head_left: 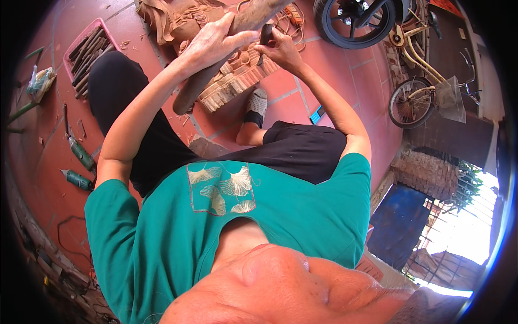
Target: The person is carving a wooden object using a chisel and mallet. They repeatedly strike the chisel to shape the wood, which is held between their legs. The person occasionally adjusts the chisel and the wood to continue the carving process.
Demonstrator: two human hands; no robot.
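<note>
My left hand [211,44] is closed around a thick, rounded wooden club [195,86] that slants from the lower left up past the top edge. Close beside it, my right hand [283,49] grips a dark chisel [265,35], its narrow end pointing down at a carved wooden piece [229,89]. That piece lies on the floor below both hands, partly covered by the club and my left hand. Whether the chisel tip touches the wood, I cannot tell. More carved wood [167,21] with curling relief lies behind my left hand.
A pink basket [100,22] of chisels stands at the far left, near my knee. Green power tools [81,153] lie on the red tiled floor. A blue phone-like object [317,114] is at right, with a motorbike wheel [353,24] and bicycle [413,102] beyond. An orange power strip [294,15] sits behind my right hand.
</note>
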